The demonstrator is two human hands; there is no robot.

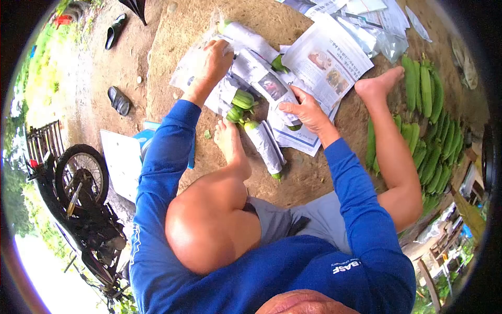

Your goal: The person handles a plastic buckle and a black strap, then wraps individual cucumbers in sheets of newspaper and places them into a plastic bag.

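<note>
My left hand (213, 64) is closed, its fingers pinching the edge of a clear plastic bag (184, 70). My right hand (309, 112) grips the near end of a newspaper-wrapped ridge gourd (264, 78), thumb on one side and fingers on the other. Around my hands lie more wrapped gourds: one beyond (248, 39), one nearer my foot (263, 146), and green ends (241, 100) poking out of paper beside the bag. Under and beyond my right hand are printed newspaper sheets (329, 60). Whether the held gourd's far end is inside the bag cannot be made out.
Bare ridge gourds (439, 141) are piled on the ground at the right, past my outstretched leg. More paper and plastic bags (392, 44) lie at the top right. Sandals (119, 100), a white board (119, 162) and a parked motorcycle (78, 204) are at the left.
</note>
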